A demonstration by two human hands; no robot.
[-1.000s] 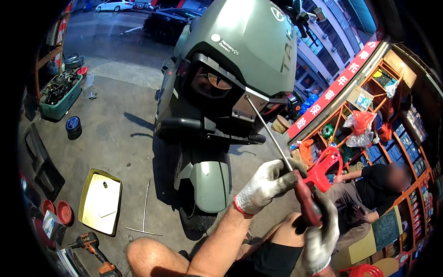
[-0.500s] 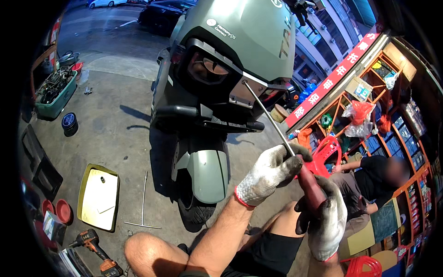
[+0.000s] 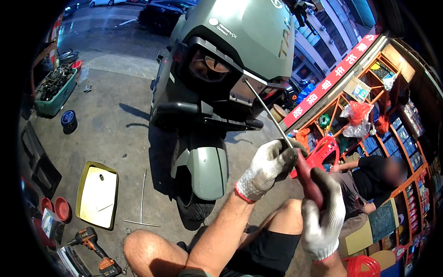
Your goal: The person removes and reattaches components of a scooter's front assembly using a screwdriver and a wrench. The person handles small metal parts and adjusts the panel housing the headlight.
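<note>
A long screwdriver with a red handle [image 3: 308, 177] reaches up to a screw on the silver metal plate [image 3: 241, 92] at the back of the grey-green scooter [image 3: 240, 32]. My left hand [image 3: 265, 168], in a white knit glove with dark fingertips, grips the shaft where it joins the handle. My right hand [image 3: 323, 221], gloved the same way, holds the lower part of the red handle. The plate sits beside the dark tail lamp [image 3: 207, 67], above the rear wheel and its green fender [image 3: 207, 175].
A co-worker [image 3: 371, 184] sits at right by red chairs [image 3: 323, 147] and orange shelving [image 3: 406, 138]. At left lie a cordless drill [image 3: 94, 251], a T-bar tool [image 3: 143, 194], a yellow tray [image 3: 80, 194], a blue tub [image 3: 69, 121] and a green bin of parts [image 3: 55, 104].
The view has shifted slightly, with the scene a little higher in the picture. My right hand's grip on the handle has changed; my left hand stays on the screwdriver, its tip still at the plate.
</note>
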